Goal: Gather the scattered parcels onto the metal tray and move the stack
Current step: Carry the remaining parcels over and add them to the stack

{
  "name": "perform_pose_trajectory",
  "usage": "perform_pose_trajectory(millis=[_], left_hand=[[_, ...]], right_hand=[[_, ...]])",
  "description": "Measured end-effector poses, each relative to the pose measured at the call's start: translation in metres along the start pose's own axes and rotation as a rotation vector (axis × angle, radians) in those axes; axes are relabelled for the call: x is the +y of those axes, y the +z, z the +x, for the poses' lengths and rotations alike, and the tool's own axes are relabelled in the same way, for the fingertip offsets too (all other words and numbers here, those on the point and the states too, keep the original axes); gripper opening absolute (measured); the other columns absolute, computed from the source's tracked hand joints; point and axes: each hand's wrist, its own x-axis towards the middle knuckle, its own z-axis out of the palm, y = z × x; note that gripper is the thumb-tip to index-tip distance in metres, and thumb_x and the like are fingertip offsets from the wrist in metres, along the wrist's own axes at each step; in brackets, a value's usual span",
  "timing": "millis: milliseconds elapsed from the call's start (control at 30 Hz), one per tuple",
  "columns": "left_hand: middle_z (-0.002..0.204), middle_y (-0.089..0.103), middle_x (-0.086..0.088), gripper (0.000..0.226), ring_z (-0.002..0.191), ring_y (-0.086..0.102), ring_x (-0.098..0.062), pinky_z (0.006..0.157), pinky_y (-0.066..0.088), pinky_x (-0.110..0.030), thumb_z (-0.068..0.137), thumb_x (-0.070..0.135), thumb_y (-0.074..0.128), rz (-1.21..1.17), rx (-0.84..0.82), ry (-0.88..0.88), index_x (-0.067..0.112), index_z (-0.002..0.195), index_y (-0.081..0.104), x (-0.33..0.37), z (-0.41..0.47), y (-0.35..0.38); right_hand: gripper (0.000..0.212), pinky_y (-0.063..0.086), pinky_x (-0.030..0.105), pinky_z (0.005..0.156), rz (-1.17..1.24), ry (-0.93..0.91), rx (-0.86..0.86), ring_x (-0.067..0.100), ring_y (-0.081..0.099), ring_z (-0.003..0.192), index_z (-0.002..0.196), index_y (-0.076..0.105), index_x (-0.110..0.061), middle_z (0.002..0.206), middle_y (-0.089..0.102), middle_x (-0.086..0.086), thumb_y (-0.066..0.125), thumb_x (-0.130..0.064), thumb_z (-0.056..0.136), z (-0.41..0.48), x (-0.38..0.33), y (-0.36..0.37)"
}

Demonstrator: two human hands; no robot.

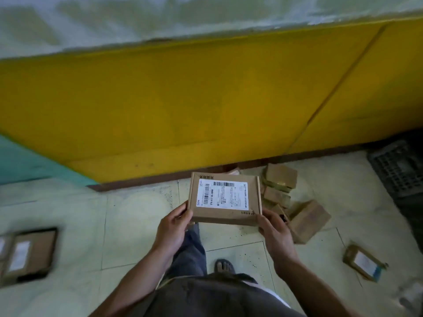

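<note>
Courier parcel depot or sorting rm, by the look: brown cartons [280, 179] heaped at 1 o'clock on worn tile floor [137, 213], labelled parcel [364, 263] at 4, labelled boxes [29, 252] at 8, black plastic crate [398, 168] at 2, barcode label [223, 196] on held box [224, 218].

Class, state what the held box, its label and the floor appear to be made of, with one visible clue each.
Box: matte brown cardboard, likely, from folded flap edges.
Label: white printed paper, with barcodes; finish unclear.
Floor: pale tiles, probably ceramic, from straight joint lines.
</note>
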Motion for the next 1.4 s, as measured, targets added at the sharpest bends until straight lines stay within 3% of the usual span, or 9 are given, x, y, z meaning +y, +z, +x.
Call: perform_pose_trajectory(millis=[100, 200, 267, 367, 500, 700, 1033, 1167, 1400], left_hand=[[0.094, 0.065, 0.021, 0.017, 0.088, 0.058, 0.002, 0.075, 0.047, -0.018, 0.099, 0.029, 0.052, -0.050, 0.128, -0.037, 0.042, 0.102, 0.062, -0.023, -0.045, -0.018], [0.089, 0.066, 0.016, 0.025, 0.086, 0.059, -0.005, 0.085, 0.050, -0.030, 0.100, 0.024, 0.050, -0.105, 0.274, -0.084, 0.045, 0.091, 0.060, -0.052, -0.085, -0.045], [0.090, 0.066, 0.013, 0.020, 0.090, 0.059, -0.011, 0.090, 0.048, -0.033, 0.100, 0.024, 0.051, -0.187, 0.373, -0.113, 0.040, 0.101, 0.064, -0.074, -0.106, -0.062], [0.084, 0.065, 0.017, 0.023, 0.082, 0.057, -0.012, 0.082, 0.047, -0.032, 0.098, 0.029, 0.054, -0.290, 0.511, -0.145, 0.039, 0.116, 0.063, -0.101, -0.136, -0.089], [0.096, 0.064, 0.020, 0.030, 0.089, 0.058, -0.011, 0.093, 0.049, -0.038, 0.099, 0.026, 0.053, -0.431, 0.651, -0.168, 0.039, 0.125, 0.058, -0.148, -0.184, -0.132], [0.112, 0.065, 0.011, 0.028, 0.103, 0.059, -0.013, 0.090, 0.047, -0.032, 0.099, 0.023, 0.053, -0.649, 0.818, -0.190, 0.038, 0.121, 0.062, -0.224, -0.258, -0.213], [0.119, 0.056, 0.009, 0.033, 0.114, 0.049, -0.015, 0.103, 0.042, -0.040, 0.102, 0.028, 0.047, -0.743, 0.948, -0.193, 0.029, 0.133, 0.057, -0.306, -0.327, -0.329], [0.117, 0.055, 0.009, 0.033, 0.115, 0.049, -0.016, 0.107, 0.040, -0.044, 0.101, 0.028, 0.048, -0.792, 0.969, -0.212, 0.027, 0.133, 0.057, -0.315, -0.323, -0.374], [0.121, 0.059, 0.007, 0.035, 0.113, 0.052, -0.017, 0.104, 0.042, -0.039, 0.100, 0.025, 0.050, -0.851, 1.041, -0.262, 0.025, 0.134, 0.057, -0.340, -0.299, -0.480]], right_hand=[[0.012, 0.047, 0.024, 0.076, -0.095, -0.029, -0.127, 0.008, 0.061, 0.094, 0.103, 0.064, -0.034, 0.098, 0.067, -0.010, 0.055, -0.029, 0.098, -0.017, 0.004, 0.016], [0.014, 0.050, 0.036, 0.088, -0.208, -0.082, -0.258, 0.010, 0.060, 0.095, 0.092, 0.064, -0.038, 0.096, 0.067, -0.012, 0.054, -0.029, 0.098, -0.035, 0.003, 0.043], [0.016, 0.051, 0.040, 0.091, -0.278, -0.104, -0.351, 0.013, 0.059, 0.095, 0.090, 0.061, -0.038, 0.097, 0.065, -0.010, 0.053, -0.027, 0.099, -0.047, 0.004, 0.062], [0.015, 0.051, 0.045, 0.092, -0.371, -0.160, -0.453, 0.015, 0.060, 0.094, 0.089, 0.061, -0.040, 0.096, 0.065, -0.012, 0.053, -0.032, 0.098, -0.066, 0.010, 0.093], [0.011, 0.050, 0.050, 0.095, -0.485, -0.228, -0.598, 0.016, 0.061, 0.097, 0.095, 0.064, -0.037, 0.100, 0.066, -0.010, 0.055, -0.033, 0.097, -0.103, 0.028, 0.151], [0.011, 0.052, 0.045, 0.093, -0.598, -0.271, -0.776, 0.009, 0.059, 0.096, 0.102, 0.062, -0.040, 0.101, 0.064, -0.018, 0.055, -0.034, 0.096, -0.187, 0.067, 0.252], [0.015, 0.052, 0.030, 0.087, -0.690, -0.262, -0.926, 0.009, 0.060, 0.101, 0.109, 0.063, -0.029, 0.107, 0.065, -0.012, 0.057, -0.025, 0.096, -0.308, 0.112, 0.372], [0.013, 0.049, 0.025, 0.084, -0.719, -0.293, -0.962, 0.007, 0.058, 0.099, 0.107, 0.061, -0.033, 0.103, 0.062, -0.017, 0.054, -0.025, 0.098, -0.324, 0.113, 0.425], [0.021, 0.051, 0.031, 0.086, -0.763, -0.314, -1.045, 0.006, 0.060, 0.094, 0.096, 0.060, -0.047, 0.097, 0.063, -0.023, 0.055, -0.026, 0.098, -0.340, 0.119, 0.553]])
